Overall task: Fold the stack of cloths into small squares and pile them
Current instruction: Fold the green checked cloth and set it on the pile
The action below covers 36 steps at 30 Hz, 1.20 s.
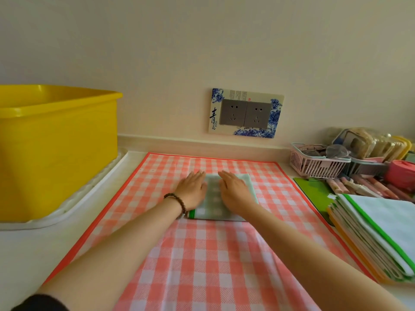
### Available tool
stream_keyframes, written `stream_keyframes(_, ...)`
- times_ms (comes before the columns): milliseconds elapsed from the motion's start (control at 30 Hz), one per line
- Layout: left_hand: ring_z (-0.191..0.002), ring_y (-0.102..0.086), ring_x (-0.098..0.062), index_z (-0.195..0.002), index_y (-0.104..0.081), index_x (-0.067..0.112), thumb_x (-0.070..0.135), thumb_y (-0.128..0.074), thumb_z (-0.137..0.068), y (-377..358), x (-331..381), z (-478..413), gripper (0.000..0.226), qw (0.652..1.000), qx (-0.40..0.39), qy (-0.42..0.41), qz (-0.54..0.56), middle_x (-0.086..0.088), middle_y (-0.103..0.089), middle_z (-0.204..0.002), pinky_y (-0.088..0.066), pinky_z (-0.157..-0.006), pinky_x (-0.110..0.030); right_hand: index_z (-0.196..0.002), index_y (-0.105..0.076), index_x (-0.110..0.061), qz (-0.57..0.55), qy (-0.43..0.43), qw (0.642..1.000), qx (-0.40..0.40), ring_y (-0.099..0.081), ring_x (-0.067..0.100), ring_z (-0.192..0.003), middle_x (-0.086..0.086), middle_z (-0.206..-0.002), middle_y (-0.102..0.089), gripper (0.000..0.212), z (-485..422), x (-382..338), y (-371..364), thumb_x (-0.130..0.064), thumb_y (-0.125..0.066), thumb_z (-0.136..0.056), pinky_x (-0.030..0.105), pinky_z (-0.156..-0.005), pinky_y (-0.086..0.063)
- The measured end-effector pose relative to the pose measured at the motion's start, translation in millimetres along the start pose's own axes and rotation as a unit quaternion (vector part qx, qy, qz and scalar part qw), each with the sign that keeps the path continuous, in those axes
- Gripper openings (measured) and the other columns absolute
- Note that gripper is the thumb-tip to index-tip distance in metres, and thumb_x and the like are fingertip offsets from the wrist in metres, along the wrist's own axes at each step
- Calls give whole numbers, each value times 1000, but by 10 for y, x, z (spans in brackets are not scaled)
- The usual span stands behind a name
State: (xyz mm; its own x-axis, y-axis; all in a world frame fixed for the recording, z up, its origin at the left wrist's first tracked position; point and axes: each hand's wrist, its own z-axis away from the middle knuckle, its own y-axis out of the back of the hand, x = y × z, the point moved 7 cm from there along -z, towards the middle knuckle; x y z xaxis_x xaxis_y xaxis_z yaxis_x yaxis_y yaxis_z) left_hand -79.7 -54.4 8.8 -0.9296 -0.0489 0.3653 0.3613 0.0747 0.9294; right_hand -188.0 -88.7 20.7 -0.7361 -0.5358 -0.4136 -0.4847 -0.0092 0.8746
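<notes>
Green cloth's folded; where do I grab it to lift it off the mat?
Pinch the green cloth at its near edge, coming from your side. It lies flat on the mat, the left hand and right hand cover its sides, and that layered edge is free; gripping all layers should keep it folded.

Illumination is bright, diffuse and slightly warm; its source is out of view. The wall (202,41) darkens toward the upper corners. Shadows are weak and soft-edged: a faint one lies beside the right forearm (292,239) on the pink checked cloth (202,265). The yellow tub (58,153) shows a mild sheen on its rim. Wide-angle distortion bows the tub and stretches the stack of cloths (377,232) at the frame edges. Fine detail is soft throughout.
</notes>
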Motion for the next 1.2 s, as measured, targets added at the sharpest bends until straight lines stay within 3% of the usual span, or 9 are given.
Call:
stream_keyframes(267, -146, 4, -15, -151, -3, 16, 30, -12, -102, -221, -124, -114, 52, 998, -9, 8, -63, 0, 2, -159, -2, -119, -35, -149, -17, -15, 119, 14, 990, -68, -8, 17, -146, 1, -158, -13, 48, -127, 7, -334, -24, -19, -102, 39, -117, -1)
stream_keyframes(500, -146, 5, -14, -151, -1, 15, 30, -13, -101, -242, -138, -137, 53, 996, -25, 11, -81, 1, 4, -159, -1, -119, -35, -151, -7, -17, 127, 3, 984, -124, -1, 13, -146, -1, -159, -2, 53, -119, 141, -416, -35, -14, -102, 35, -117, 2)
stream_keyframes(700, -145, 7, -15, -151, 2, 15, 30, -9, -101, -240, -134, -99, 53, 996, -36, 11, -80, 0, 7, -159, -1, -119, -36, -151, -3, -16, 144, -48, 980, -126, 3, 13, -146, 1, -159, 1, 59, -42, 470, -209, -45, -13, -100, 32, -117, 4)
stream_keyframes(967, -146, 7, -17, -151, 2, 16, 30, -10, -101, -238, -126, -77, 53, 997, -31, 14, -69, -1, 9, -158, 1, -119, -35, -150, -1, -8, 101, -124, 982, -104, -2, 22, -146, 9, -159, 3, 60, 50, 611, 48, -39, -15, -101, 36, -118, -1)
stream_keyframes(1067, -146, 7, -18, -151, 2, 15, 29, -11, -102, -228, -115, -70, 53, 997, -30, 14, -71, -1, 9, -158, 1, -119, -35, -150, 0, -8, 101, -74, 988, -93, 4, 18, -146, 7, -158, 5, 58, 114, 313, 72, -37, -15, -102, 34, -118, 2)
stream_keyframes(1200, -146, 6, -16, -151, 1, 15, 29, -11, -102, -238, -125, -76, 53, 997, -28, 16, -64, 0, 7, -159, 1, -118, -34, -150, -4, -9, 113, -14, 984, -136, 1, 17, -146, 5, -159, 1, 55, 304, -53, -262, -34, -17, -102, 35, -117, 1)
